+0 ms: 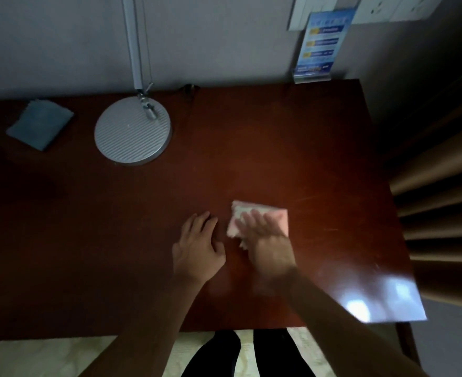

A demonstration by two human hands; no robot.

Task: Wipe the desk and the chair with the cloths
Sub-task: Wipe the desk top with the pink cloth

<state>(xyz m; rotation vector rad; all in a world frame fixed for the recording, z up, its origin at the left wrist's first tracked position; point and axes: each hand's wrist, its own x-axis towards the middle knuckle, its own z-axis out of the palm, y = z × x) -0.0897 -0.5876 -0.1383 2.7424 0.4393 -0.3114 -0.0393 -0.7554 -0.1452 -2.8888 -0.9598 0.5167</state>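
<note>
Pink cloth [262,217]: soft, light, limp. Right hand [265,240] presses it flat, fingers spread; palm pressure suits it. Left hand [199,246] rests spread on tabletop [251,148].

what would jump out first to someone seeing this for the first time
Most striking is the right hand, blurred, pressing flat on a pink cloth near the front middle of the dark red desk, with the left hand resting open beside it. Farther back on the left stand a round silver lamp base and a folded blue cloth.
</note>
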